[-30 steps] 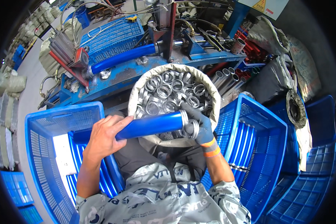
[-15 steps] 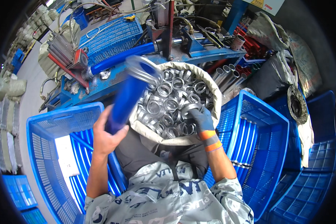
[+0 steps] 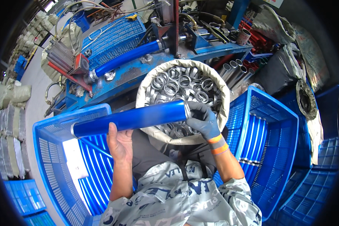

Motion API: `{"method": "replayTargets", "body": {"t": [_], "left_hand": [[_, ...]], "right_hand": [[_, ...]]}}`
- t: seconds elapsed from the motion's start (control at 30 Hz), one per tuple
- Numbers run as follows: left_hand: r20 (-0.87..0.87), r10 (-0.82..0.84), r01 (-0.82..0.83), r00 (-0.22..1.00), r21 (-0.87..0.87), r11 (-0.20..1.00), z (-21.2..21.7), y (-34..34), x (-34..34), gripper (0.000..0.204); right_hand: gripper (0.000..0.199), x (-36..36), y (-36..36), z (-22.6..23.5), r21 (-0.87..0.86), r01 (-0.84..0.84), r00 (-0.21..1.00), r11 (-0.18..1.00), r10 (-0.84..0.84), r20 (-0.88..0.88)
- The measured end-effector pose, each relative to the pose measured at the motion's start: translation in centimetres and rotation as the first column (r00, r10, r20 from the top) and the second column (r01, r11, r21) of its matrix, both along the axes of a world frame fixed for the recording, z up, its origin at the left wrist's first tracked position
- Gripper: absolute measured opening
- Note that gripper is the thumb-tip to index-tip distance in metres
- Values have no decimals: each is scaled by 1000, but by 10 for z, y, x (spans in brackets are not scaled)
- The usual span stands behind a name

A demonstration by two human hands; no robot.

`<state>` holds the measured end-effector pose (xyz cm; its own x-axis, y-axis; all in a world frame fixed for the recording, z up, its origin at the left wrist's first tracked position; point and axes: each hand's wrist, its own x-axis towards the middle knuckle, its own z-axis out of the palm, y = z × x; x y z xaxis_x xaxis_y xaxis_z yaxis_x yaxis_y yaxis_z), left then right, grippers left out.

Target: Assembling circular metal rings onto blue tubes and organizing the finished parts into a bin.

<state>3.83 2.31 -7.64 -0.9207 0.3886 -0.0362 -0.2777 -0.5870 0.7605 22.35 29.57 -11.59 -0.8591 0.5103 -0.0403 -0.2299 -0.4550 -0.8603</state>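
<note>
A shiny blue tube [image 3: 132,117] lies nearly level across my lap, its right end slightly higher. From below, my left hand [image 3: 119,145], bare, supports it with the thumb up along the near side. My right hand [image 3: 202,121], in a dark grey-blue glove, is closed around the tube's right end, where a silver metal ring [image 3: 187,110] sits. Another silver band [image 3: 72,130] caps the left end. Just behind the tube stands a round off-white sack [image 3: 224,88], full of loose silver rings [image 3: 171,88].
Blue crates holding blue tubes flank me, one on the left [image 3: 45,150] and one on the right [image 3: 277,150]. Ahead, a blue workbench [image 3: 128,81] carries a machine with another blue tube [image 3: 128,58] clamped in it. Metal pipes [image 3: 237,71] lean beyond the sack.
The tube has swung from steeply tilted to nearly level. My right hand has come up out of the rings in the sack and onto the tube's right end.
</note>
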Motion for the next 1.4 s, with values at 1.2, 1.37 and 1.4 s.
{"method": "replayTargets", "body": {"t": [1.2, 1.37, 1.4], "left_hand": [[128, 101, -114, 987, 97, 989, -46, -39, -63, 63], [173, 143, -168, 975, 141, 976, -54, -49, -88, 65], [176, 166, -189, 970, 119, 975, -41, -64, -93, 60]], "right_hand": [[46, -129, 40, 56, 434, -97, 995, 896, 83, 50], [64, -290, 64, 39, 744, -94, 993, 662, 3, 122], [66, -323, 50, 45, 816, -141, 982, 560, -26, 188]]}}
